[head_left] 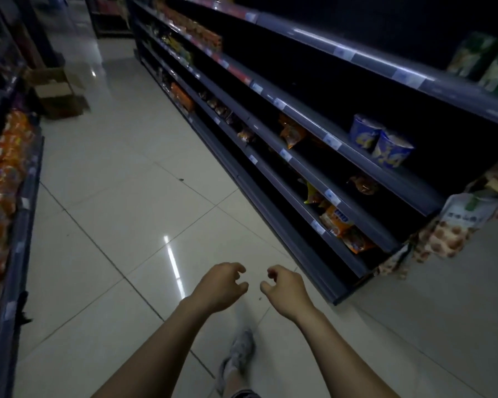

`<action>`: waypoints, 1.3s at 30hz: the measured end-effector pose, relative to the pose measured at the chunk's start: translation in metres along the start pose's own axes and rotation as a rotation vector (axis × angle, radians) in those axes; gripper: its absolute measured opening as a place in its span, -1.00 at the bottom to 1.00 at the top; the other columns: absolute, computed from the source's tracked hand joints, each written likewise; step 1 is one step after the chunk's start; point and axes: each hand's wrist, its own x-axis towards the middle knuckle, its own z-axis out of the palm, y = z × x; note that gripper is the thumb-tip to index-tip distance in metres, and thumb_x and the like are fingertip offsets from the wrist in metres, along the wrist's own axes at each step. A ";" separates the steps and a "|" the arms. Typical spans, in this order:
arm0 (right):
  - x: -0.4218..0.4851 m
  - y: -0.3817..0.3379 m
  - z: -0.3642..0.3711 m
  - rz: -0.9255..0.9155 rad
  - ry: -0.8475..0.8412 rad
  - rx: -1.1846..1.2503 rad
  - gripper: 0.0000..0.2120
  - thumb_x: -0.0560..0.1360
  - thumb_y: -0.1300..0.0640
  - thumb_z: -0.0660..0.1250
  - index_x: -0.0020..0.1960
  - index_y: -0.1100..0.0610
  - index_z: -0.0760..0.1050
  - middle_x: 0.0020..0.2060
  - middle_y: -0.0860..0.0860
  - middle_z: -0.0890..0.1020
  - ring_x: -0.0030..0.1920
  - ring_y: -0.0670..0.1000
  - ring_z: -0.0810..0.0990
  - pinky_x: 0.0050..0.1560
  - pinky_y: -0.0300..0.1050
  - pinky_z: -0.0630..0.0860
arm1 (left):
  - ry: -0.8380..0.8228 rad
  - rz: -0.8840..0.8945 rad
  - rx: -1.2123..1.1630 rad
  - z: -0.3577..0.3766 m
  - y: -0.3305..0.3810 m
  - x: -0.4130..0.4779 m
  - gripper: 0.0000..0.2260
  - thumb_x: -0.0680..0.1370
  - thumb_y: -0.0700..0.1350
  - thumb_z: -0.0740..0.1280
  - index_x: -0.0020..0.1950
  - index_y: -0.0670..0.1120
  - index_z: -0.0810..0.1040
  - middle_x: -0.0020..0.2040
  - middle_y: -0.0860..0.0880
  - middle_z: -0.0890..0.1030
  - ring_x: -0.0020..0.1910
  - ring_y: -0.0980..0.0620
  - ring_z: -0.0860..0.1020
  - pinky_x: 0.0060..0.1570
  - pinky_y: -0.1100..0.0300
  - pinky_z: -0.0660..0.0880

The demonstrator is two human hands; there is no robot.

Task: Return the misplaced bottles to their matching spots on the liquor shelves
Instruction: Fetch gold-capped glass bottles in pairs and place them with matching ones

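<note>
**A:** How many hands, and how are they held?

**B:** Two. The left hand and right hand reach out side by side above the floor, close together but not touching. The fingers of both are loosely curled, narrow, and hold nothing.

**A:** And the bottles?

**B:** I cannot tell where they are. The goods I can make out are packets, bags and tubs.

**A:** What else can you count?

**B:** One grey shoe below the forearms. Two round blue tubs stand touching on the right shelving. It shows at least four dark metal tiers with pale price tags along their edges. The crinkled orange packets on those tiers are too blurred to count. Patterned bags hang at its near end.

**A:** Any room to move?

**B:** A wide aisle of glossy, pale square tiles runs between that shelving and the left shelf, which is packed with orange packs. Open brown cardboard boxes sit far up the aisle on the left.
</note>
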 end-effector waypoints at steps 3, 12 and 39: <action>0.075 -0.012 -0.024 0.026 0.036 0.008 -0.50 0.56 -0.02 0.37 0.45 0.14 0.49 0.34 0.02 0.60 0.27 -0.01 0.57 0.08 -0.34 0.42 | -0.012 0.022 0.018 -0.027 0.005 0.081 -0.59 0.59 0.07 0.38 0.42 0.02 0.51 0.24 0.02 0.61 0.10 0.10 0.56 0.10 0.23 0.50; 0.232 -0.050 -0.108 0.147 0.144 0.081 -0.53 0.55 -0.02 0.40 0.40 0.14 0.52 0.29 0.04 0.61 0.22 0.02 0.58 0.13 -0.23 0.44 | -0.075 0.150 0.078 -0.097 0.033 0.273 -0.62 0.59 0.06 0.37 0.38 0.00 0.54 0.19 0.00 0.63 0.09 0.05 0.58 0.09 0.16 0.54; 0.471 -0.220 -0.424 0.314 1.196 0.026 -0.64 0.53 0.01 0.44 0.29 0.10 0.61 0.15 -0.03 0.70 0.20 -0.03 0.63 0.17 -0.28 0.41 | 0.014 1.058 -0.153 -0.333 0.314 0.679 -0.65 0.52 0.05 0.43 0.30 0.04 0.61 0.00 0.14 0.63 -0.02 0.11 0.60 0.11 0.14 0.56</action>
